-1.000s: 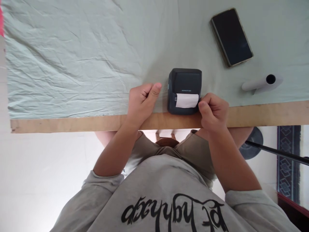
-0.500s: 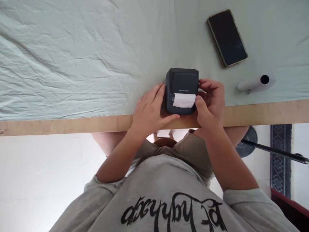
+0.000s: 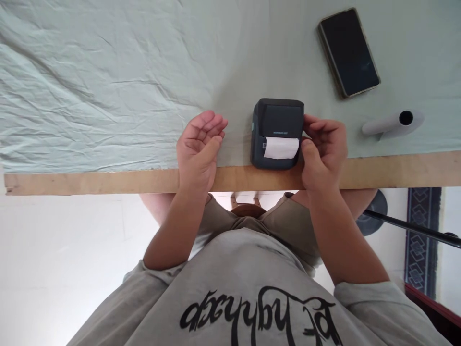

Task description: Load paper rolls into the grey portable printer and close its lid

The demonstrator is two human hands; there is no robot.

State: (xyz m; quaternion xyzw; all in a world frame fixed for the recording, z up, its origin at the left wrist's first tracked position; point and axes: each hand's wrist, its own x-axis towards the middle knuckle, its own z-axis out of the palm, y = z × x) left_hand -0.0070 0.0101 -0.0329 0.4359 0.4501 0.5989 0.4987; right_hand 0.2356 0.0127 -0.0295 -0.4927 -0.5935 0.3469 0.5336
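Observation:
A dark, boxy label printer point(image 3: 279, 117) sits at the table's front edge, with a white paper strip point(image 3: 281, 148) coming out of its slot. My left hand point(image 3: 199, 149) is off to the printer's left, apart from it, with the palm partly turned up, the fingers loosely curled and nothing in it. At the printer's right side is my right hand point(image 3: 324, 151), its thumb and fingertips apart and close against the casing near the strip's end. Whether those fingertips press on the casing is hard to tell.
A smartphone point(image 3: 349, 53) in a clear case lies at the back right. Nearer on the right is a white paper roll point(image 3: 392, 123) with a dark hollow end. A pale green cloth point(image 3: 144, 86) covers the table behind its wooden front edge point(image 3: 90, 183).
My left hand has let go of the printer's left side and moved away to the left, turning its palm up. My right hand stays beside the printer. The whole view has shifted slightly.

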